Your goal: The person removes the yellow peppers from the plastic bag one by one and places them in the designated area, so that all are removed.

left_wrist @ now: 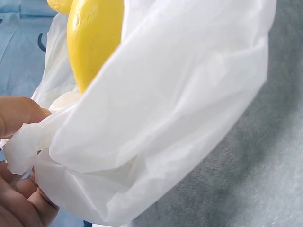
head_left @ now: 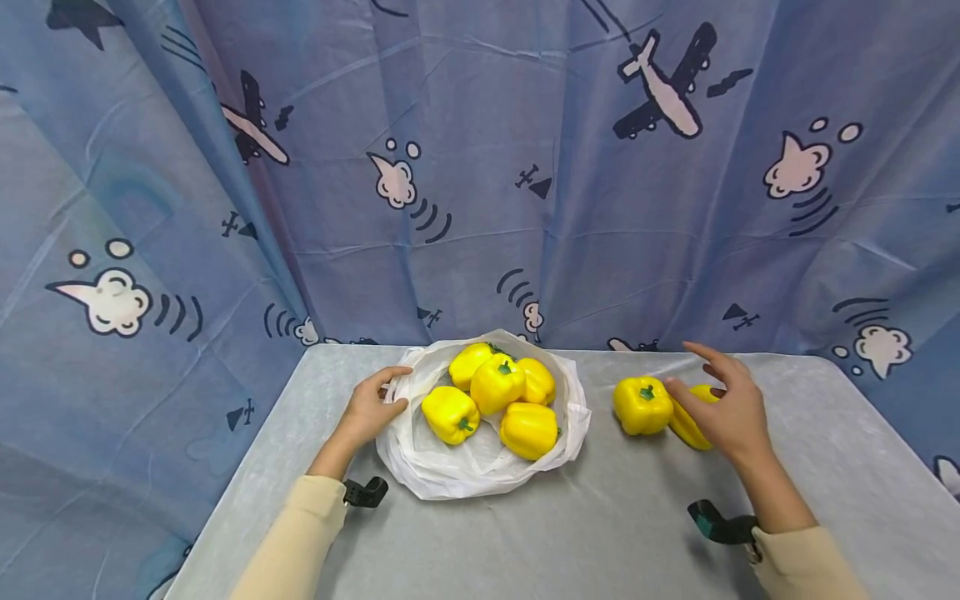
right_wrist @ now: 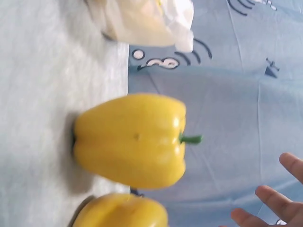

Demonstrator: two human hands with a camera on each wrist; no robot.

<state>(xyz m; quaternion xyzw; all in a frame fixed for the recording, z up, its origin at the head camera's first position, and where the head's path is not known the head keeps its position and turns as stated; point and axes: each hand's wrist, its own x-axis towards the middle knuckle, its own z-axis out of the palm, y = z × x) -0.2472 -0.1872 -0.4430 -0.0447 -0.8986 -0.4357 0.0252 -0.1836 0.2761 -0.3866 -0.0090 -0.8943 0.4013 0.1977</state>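
A white plastic bag (head_left: 480,482), its mouth spread wide, holds several yellow bell peppers (head_left: 498,385). My left hand (head_left: 367,410) pinches the bag's left rim; the left wrist view shows crumpled plastic (left_wrist: 23,146) between thumb and fingers. To the right of the bag, a yellow bell pepper (head_left: 641,406) stands upright with its green stem on top. A second yellow pepper (head_left: 688,427) lies beside it, partly hidden by my right hand (head_left: 729,408). That hand hovers over it with fingers spread, and its fingertips (right_wrist: 270,194) are apart from the standing pepper in the right wrist view.
The peppers and bag are on a grey cloth-covered table (head_left: 600,533). A blue curtain (head_left: 465,275) with printed airplanes and clouds hangs along the table's back edge and left side. Each wrist carries a black camera mount (head_left: 720,523).
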